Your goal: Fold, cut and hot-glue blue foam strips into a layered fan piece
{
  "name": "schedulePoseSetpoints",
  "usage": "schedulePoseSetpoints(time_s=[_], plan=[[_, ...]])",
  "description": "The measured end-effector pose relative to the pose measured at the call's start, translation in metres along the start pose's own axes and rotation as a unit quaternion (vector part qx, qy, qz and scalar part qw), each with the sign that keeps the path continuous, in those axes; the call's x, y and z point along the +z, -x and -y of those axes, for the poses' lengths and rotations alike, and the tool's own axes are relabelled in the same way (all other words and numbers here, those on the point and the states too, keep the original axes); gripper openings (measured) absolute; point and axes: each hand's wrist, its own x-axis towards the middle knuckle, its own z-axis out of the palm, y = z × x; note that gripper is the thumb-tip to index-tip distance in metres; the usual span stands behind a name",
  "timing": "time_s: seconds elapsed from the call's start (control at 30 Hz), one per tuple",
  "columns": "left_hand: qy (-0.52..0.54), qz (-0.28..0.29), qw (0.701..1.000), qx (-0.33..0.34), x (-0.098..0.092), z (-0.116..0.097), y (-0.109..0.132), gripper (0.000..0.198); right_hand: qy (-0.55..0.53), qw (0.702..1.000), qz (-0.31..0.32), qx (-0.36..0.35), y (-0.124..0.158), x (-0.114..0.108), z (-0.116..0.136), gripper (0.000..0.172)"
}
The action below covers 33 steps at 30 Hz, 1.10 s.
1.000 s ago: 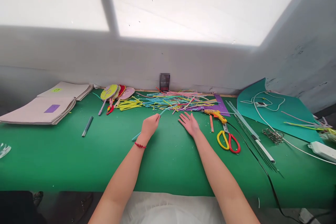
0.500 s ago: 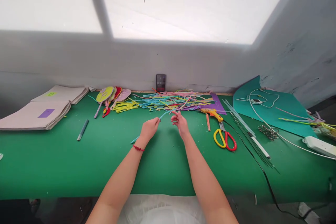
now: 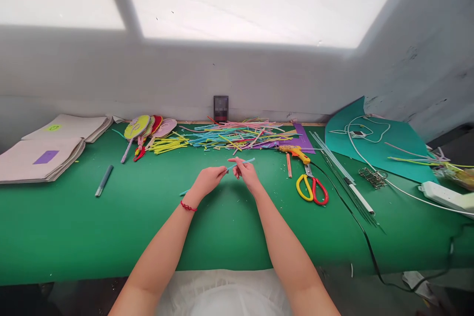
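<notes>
A light blue pipe cleaner (image 3: 249, 162) is stretched between my two hands above the green tabletop. My left hand (image 3: 208, 181) is closed on it, and its other end sticks out behind that wrist. Against the left fingertips, my right hand (image 3: 246, 176) pinches the same pipe cleaner between thumb and fingers, with the tip poking out past them to the right. Behind both hands lies a loose pile of pipe cleaners (image 3: 222, 136) in blue, pink, yellow and other colours.
To the right are a yellow glue gun (image 3: 296, 153), scissors (image 3: 313, 190), thin wires (image 3: 357, 197) and a white power strip (image 3: 446, 195). On the left lie a marker (image 3: 104, 180), an open book (image 3: 55, 158) and round fan-shaped crafts (image 3: 137, 127). A phone (image 3: 221, 108) leans on the wall.
My right hand has moved in close to the left and now pinches the pipe cleaner, where its fingers were looser before. The stretch between the hands is shorter. The view has shifted slightly.
</notes>
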Motion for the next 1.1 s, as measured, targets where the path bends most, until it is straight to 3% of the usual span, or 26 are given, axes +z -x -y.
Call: schedulePoseSetpoints(time_s=[0.3, 0.63, 0.93, 1.0, 1.1], plan=[[0.034, -0.001, 0.999, 0.004, -0.004, 0.002, -0.001, 0.028, -0.056, 0.995, -0.084, -0.004, -0.002, -0.016, 0.01, 0.052], [0.103, 0.028, 0.994, 0.012, -0.016, -0.006, 0.002, 0.033, -0.101, 0.991, -0.082, -0.005, -0.001, -0.034, 0.02, 0.053], [0.129, 0.005, 0.991, -0.042, -0.032, 0.025, 0.005, 0.035, -0.133, 0.983, -0.116, -0.046, 0.001, -0.067, 0.033, 0.053], [0.134, -0.01, 0.989, -0.055, -0.03, 0.026, 0.004, 0.035, -0.136, 0.982, -0.119, -0.047, 0.002, -0.066, 0.033, 0.049], [0.141, -0.013, 0.988, -0.059, -0.022, 0.019, 0.002, 0.034, -0.127, 0.988, -0.09, -0.02, 0.005, -0.046, 0.028, 0.035]])
